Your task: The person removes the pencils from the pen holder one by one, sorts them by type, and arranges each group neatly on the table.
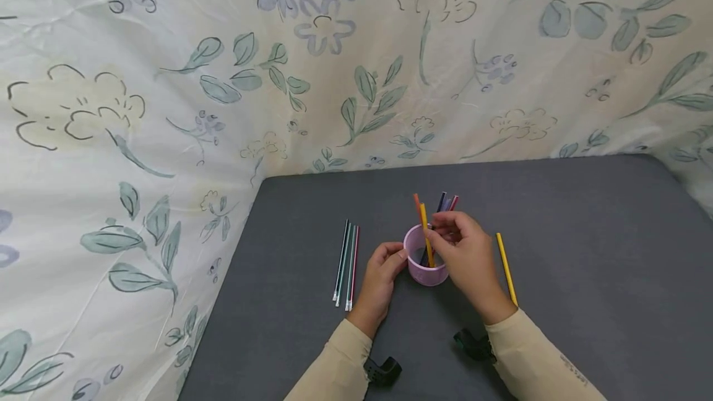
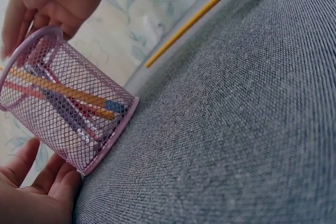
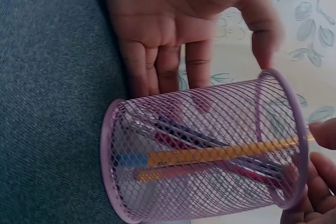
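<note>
Right hand (image 1: 468,258): thumb and fingers clamped on a yellow pencil (image 1: 424,221), whose lower part stands inside a pink mesh cup (image 1: 427,278). The pencil leans; its blue end is near the cup floor. Left hand (image 1: 381,280): fingers apart from the thumb and extended, fingertips touching the left side of the cup.

The cup is upright on a dark grey table (image 1: 601,265), between the two hands. It also contains an orange pencil (image 1: 417,203), just left of the yellow one, and, toward the far right of the rim, a dark pencil (image 1: 442,201) and a red pencil (image 1: 453,203).

To the left of the cup, four loose pencils (image 1: 353,265) lie side by side, ends toward the near edge. To the right, beside the right wrist, lies a second yellow pencil (image 1: 506,269), also blue at one end. Beyond the far table edge hangs a floral cloth (image 1: 334,116).
</note>
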`<control>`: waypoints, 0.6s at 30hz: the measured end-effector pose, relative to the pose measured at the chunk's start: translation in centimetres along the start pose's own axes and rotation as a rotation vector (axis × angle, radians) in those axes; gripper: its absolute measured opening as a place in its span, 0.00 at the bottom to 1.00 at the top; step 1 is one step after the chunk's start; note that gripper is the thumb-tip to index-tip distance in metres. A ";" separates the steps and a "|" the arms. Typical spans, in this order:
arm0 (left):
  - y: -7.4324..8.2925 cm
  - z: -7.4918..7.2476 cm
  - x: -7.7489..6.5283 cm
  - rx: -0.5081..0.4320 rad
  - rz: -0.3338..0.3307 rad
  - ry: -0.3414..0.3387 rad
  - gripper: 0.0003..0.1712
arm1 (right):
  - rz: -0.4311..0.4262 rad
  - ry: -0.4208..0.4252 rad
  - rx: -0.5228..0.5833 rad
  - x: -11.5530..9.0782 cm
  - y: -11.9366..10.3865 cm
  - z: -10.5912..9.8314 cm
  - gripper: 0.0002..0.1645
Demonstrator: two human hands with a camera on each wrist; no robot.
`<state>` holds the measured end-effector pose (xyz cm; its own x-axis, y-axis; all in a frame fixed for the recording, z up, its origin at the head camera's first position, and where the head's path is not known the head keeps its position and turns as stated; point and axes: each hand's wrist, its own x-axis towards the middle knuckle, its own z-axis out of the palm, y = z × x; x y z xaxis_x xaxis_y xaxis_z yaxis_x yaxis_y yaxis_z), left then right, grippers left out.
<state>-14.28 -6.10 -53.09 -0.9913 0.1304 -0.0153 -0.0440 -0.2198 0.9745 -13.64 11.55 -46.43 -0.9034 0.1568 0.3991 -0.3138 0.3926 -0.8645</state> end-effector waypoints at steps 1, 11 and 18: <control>0.0 0.1 0.0 0.002 -0.001 0.001 0.18 | -0.003 0.005 -0.010 0.0 0.0 0.1 0.18; 0.1 0.2 0.2 0.023 0.001 -0.007 0.18 | -0.098 0.023 -0.189 0.3 0.5 0.8 0.18; 0.2 0.2 0.3 0.022 0.005 -0.004 0.18 | -0.203 0.033 -0.292 0.5 0.8 1.2 0.15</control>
<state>-14.54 -5.86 -52.85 -0.9911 0.1328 -0.0096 -0.0362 -0.1991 0.9793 -14.68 10.88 -47.33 -0.8200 0.0766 0.5673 -0.3845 0.6605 -0.6449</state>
